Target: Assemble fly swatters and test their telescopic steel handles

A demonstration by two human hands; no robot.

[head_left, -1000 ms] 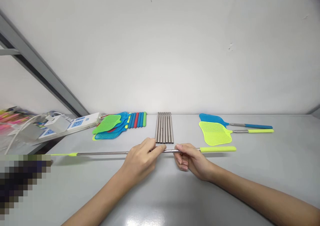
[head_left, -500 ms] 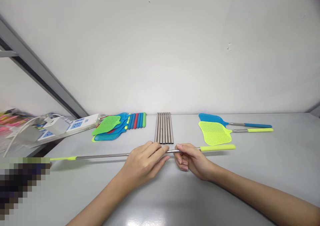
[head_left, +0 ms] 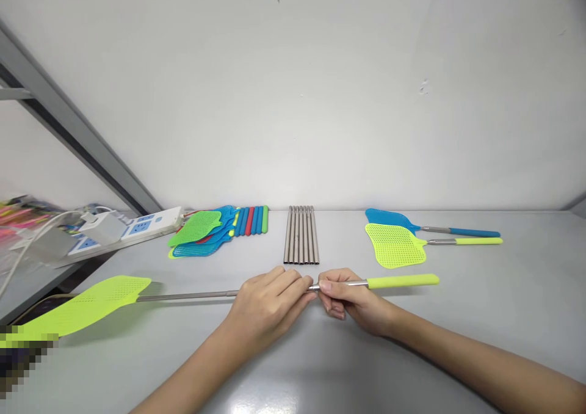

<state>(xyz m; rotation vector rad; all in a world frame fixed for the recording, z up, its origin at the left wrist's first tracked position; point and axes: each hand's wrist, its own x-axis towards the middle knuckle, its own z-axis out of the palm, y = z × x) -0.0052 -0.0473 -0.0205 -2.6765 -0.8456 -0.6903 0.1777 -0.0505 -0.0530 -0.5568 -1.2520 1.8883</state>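
A yellow-green fly swatter with an extended metal rod lies across both hands, just above the table. My left hand is closed around the rod near its middle. Close beside it, my right hand pinches the rod between thumb and fingers, just left of the yellow-green grip. The perforated swatter head reaches out to the far left, its broad face showing, and its outer end is hidden by a blurred patch. Beyond my hands stands a row of metal tubes, side by side.
At back left are stacked swatter heads beside several coloured handles. A power strip with plugs and cables sits further left. On the right lie a blue swatter and a yellow-green swatter with short rods. The wall rises behind the table.
The held swatter has turned about its rod, so its head shows its broad face instead of its edge. Both hands still grip the rod; the grip end has shifted slightly right and down.
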